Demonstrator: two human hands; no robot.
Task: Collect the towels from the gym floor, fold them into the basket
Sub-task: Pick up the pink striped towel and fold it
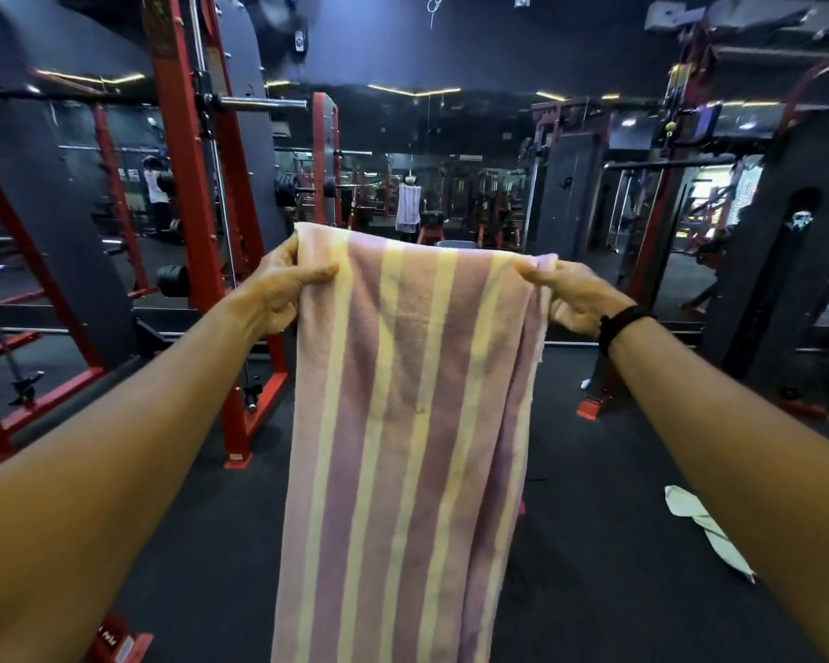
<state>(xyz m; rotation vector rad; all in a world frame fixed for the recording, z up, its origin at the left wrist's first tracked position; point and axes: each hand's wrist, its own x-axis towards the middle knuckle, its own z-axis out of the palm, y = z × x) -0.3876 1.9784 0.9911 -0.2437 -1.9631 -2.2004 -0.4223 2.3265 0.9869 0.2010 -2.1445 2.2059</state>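
The striped towel hangs soft and limp at arm's length, left hand and right hand each pinching a top corner; another towel lies on the floor to its right. Corners suit light cloth.

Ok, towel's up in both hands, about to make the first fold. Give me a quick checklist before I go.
1. Left hand pinches its top corner of the striped towel: ok.
2. Right hand pinches the other top corner: ok.
3. Top edge stretched flat between the hands: ok, it sags only slightly.
4. Towel hanging straight, no twist: mostly ok; the right edge is bunched under the grip.
5. Bottom hem clear of the floor: cannot tell, it runs out of view.
6. Basket within reach: cannot tell, none in view. A white towel lies on the floor to the right, not yet collected.
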